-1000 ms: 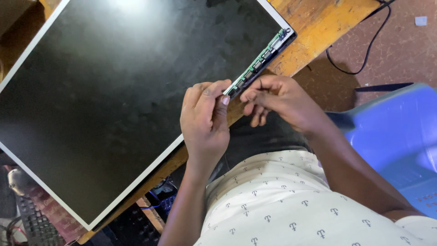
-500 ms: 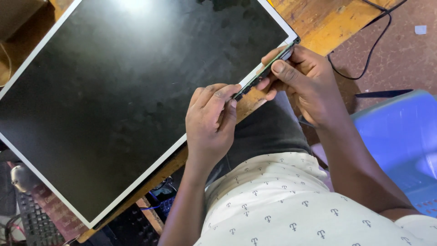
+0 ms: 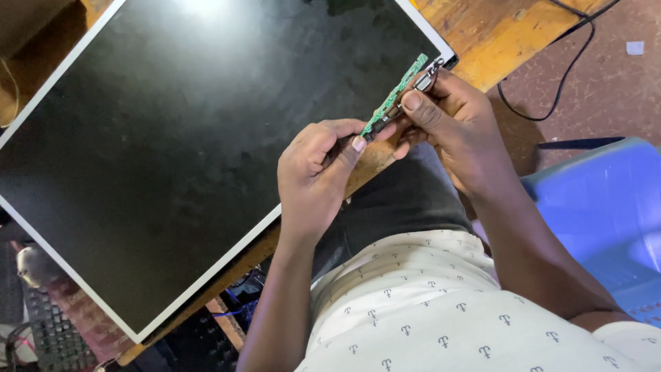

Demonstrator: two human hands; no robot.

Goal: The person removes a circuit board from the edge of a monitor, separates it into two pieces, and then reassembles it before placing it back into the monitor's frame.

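Observation:
A large flat screen panel with a dark face and a white frame lies tilted across a wooden table. Along its near right edge runs a narrow green circuit strip, now lifted and angled up off the panel. My left hand pinches the strip's lower end between thumb and fingers. My right hand grips the strip's upper end, where a small metal part shows, close to the panel's corner.
A black cable curls over the brown floor at the upper right. A blue plastic chair or bin stands at the right. A dark keyboard lies under the panel's lower left corner.
The green strip has come up off the panel's edge and now tilts upward. My right hand slid along it toward the panel's corner, while my left hand stayed at the lower end.

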